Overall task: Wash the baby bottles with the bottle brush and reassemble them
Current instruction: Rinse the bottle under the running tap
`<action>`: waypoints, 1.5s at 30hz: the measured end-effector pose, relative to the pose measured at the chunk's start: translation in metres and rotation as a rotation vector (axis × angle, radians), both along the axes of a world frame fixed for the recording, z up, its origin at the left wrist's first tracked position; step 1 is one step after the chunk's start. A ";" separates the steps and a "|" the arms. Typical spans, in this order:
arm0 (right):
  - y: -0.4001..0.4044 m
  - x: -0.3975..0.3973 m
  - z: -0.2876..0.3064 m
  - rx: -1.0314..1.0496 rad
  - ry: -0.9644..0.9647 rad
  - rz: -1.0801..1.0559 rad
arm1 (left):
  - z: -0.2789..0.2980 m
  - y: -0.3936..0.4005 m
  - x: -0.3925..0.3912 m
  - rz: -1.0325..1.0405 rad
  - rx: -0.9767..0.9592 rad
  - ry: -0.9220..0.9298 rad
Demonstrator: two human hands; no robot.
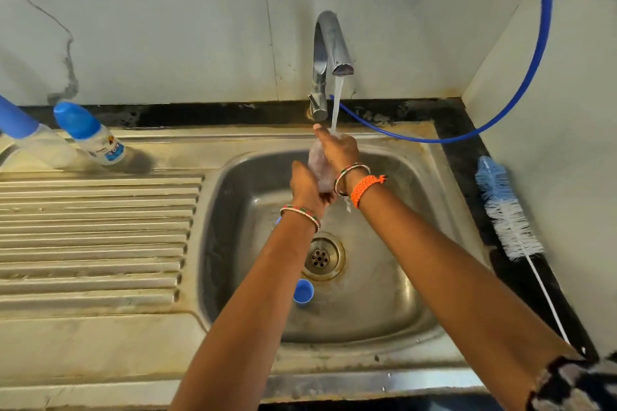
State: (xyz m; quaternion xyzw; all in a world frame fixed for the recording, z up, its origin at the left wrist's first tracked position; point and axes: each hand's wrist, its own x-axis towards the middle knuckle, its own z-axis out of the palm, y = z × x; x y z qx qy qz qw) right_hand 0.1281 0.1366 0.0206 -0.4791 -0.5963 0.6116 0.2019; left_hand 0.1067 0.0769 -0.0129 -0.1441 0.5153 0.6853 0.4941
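The step in hand was judged to be the rinsing of one open bottle body under running water, with brushing apparently either finished or not yet begun for this bottle. The clear bottle (317, 167) was held tilted above the sink (394, 304), its upper end directly beneath the stream from the tap (329, 53). The left hand (305, 185) gripped the lower end of the bottle, fingers curled round it. The right hand (337, 147) was wrapped over the upper part, its fingers closed on the bottle wall where the water struck. The bottle therefore lay between the two hands, touching both, over the rear half of the basin. The bottle brush (507, 210) lay untouched on the dark table edge to the right of the sink, well apart from both hands. A blue cap (303, 292) rested on the sink floor near the drain (323, 257); a second small blue part beside the left wrist was too hidden to identify. Two capped bottles (90, 133) stood on the draining board at far left. The next move would call for freeing the right hand, reaching for the brush, or draining the bottle and retrieving the cap for reassembly.
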 end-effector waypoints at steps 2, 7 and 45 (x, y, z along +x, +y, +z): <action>0.001 -0.002 0.000 0.099 -0.076 0.039 | 0.002 0.000 0.004 -0.025 -0.028 0.002; 0.016 0.013 0.004 -0.278 0.164 0.348 | 0.007 -0.021 -0.012 -0.179 0.151 -0.210; 0.015 0.018 0.007 -0.328 0.304 0.393 | 0.003 -0.021 -0.004 -0.341 0.172 -0.217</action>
